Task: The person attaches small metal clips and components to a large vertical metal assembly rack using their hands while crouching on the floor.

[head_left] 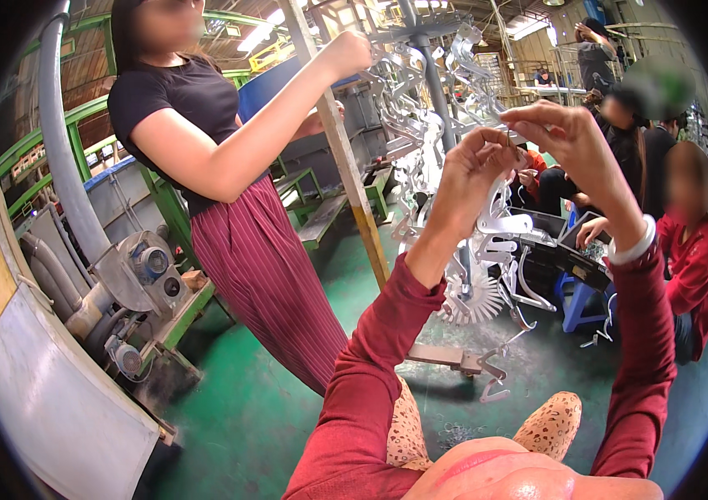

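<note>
Both of my hands are raised in front of me at the hanging rack. My left hand [475,175] has its fingertips pinched together. Close against it, my right hand [562,137] also pinches, its fingers bent down toward the left fingertips. Something thin and dark, perhaps a bit of wire, shows between them, too small to make out. Behind and below the hands hang many silvery curved metal parts [504,225] in tiers around an upright grey pole [437,87]. Lower on it sits a ring of fanned metal pieces [470,300]. My forearms partly hide the rack.
At left, a person in a black shirt [179,100] reaches to the same rack, beside a slanting post [341,150]. Motors [150,262] stand on a green frame farther left. People sit at right near a blue stool [579,300]. A rack foot [437,356] rests low ahead.
</note>
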A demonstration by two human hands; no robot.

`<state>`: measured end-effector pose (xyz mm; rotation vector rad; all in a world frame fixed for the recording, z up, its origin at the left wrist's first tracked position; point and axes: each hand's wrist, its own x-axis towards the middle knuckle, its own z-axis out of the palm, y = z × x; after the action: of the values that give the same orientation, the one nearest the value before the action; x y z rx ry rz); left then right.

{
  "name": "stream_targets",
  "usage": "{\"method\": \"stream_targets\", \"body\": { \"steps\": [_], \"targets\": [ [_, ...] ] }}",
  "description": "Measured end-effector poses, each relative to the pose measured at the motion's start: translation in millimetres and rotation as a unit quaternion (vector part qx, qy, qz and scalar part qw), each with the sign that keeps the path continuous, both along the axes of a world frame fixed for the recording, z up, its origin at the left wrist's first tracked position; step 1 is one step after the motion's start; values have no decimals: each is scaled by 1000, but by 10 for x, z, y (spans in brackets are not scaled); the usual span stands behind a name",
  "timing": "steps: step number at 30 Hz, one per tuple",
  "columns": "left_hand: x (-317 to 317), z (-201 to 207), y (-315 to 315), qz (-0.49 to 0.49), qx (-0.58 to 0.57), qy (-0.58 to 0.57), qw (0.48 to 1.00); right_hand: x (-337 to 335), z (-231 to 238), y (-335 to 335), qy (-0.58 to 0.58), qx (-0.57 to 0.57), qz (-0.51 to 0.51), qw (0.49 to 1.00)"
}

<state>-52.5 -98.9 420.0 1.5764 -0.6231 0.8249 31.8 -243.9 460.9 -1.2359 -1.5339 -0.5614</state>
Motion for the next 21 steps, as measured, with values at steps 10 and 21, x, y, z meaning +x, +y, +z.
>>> {"method": "stream_targets", "body": {
  "steps": [10, 21],
  "targets": [
    [168, 217, 170, -173, -12, 19, 985, -42, 589, 4, -13, -153, 15, 988],
    [36, 373, 346, -1, 46, -19, 999, -11, 710, 139, -34, -198, -58, 978]
  ]
}}
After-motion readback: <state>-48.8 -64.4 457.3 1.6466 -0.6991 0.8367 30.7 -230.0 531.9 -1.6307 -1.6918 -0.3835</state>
